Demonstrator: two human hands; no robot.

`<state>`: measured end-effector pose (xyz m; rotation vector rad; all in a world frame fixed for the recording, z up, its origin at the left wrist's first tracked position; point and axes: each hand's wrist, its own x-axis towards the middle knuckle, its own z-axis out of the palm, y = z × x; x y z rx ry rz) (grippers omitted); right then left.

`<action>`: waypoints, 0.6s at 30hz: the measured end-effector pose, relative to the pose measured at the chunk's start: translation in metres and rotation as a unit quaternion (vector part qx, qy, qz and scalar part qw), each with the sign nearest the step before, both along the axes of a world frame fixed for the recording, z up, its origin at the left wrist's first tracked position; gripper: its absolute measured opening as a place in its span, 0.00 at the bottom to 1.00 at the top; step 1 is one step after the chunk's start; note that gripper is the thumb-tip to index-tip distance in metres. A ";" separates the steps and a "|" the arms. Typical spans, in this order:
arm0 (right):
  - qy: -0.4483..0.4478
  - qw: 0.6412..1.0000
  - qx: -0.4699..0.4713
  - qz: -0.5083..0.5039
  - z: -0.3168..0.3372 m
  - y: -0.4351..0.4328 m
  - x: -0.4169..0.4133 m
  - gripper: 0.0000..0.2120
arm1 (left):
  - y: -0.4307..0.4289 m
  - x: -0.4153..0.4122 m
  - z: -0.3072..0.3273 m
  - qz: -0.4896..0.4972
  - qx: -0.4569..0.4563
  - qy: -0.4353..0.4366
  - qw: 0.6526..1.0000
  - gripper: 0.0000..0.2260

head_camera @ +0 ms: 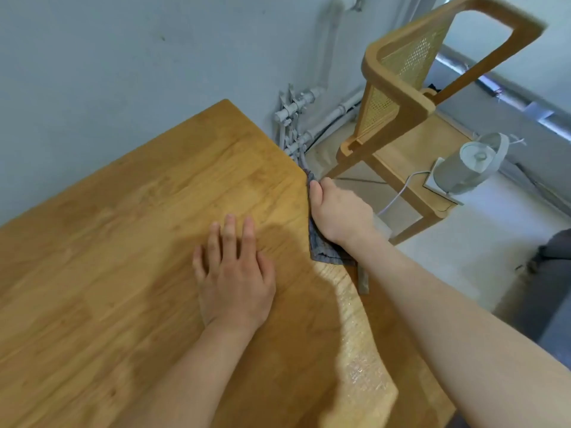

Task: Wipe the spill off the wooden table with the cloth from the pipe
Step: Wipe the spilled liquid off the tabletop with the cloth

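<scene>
Currently left hand (236, 279) lies flat, palm down on the wooden table (123, 242), fingers straight and close together, holding nothing. Tabletop is warm-toned plank wood with visible grain, rounded corner at the far end. Right hand (340, 214) sits at the table's right edge, fingers curled closed around the cloth (324, 253): grey-blue, soft, crumpled fabric, partly draped over the edge, one strip hanging below the wrist. Thumb tip points toward the far corner. Spill itself: can't tell, only a bright glare streak on the near wood. Grey painted pipes (296, 112) with valve fittings run along the wall behind the corner. Beside them, a wooden chair (398, 88) with woven cane panels; a pale rounded kettle (472, 168) stands on its seat.
</scene>
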<state>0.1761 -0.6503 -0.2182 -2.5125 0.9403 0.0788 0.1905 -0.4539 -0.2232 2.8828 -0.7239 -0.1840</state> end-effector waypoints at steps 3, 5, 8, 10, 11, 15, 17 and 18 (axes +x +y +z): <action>0.001 1.000 -0.003 -0.016 0.001 0.002 -0.047 0.20 | 0.000 -0.001 0.000 0.002 0.001 0.010 1.000 0.27; 0.011 1.000 -0.012 -0.027 0.002 0.002 -0.088 0.20 | 0.001 -0.001 0.001 0.007 -0.001 0.001 1.000 0.26; 0.039 0.998 -0.010 -0.055 -0.002 0.000 -0.149 0.20 | 0.000 -0.005 0.001 0.000 -0.008 -0.008 1.000 0.26; 0.037 0.997 -0.014 -0.068 -0.005 0.001 -0.178 0.21 | 0.000 -0.005 0.001 -0.005 -0.013 -0.011 1.000 0.26; 0.036 0.996 -0.020 -0.075 -0.005 0.003 -0.188 0.21 | 0.000 -0.005 0.001 -0.010 -0.012 -0.010 1.000 0.25; 0.047 0.990 -0.062 -0.115 -0.004 0.009 -0.203 0.23 | 0.000 -0.003 0.001 -0.024 0.008 -0.013 1.000 0.25; 0.045 0.987 -0.076 -0.135 -0.003 0.009 -0.187 0.24 | -0.001 -0.007 0.000 -0.054 0.012 -0.022 0.998 0.25; 0.045 0.986 -0.087 -0.132 -0.003 0.009 -0.171 0.23 | -0.002 -0.006 0.000 -0.071 0.012 -0.025 0.997 0.25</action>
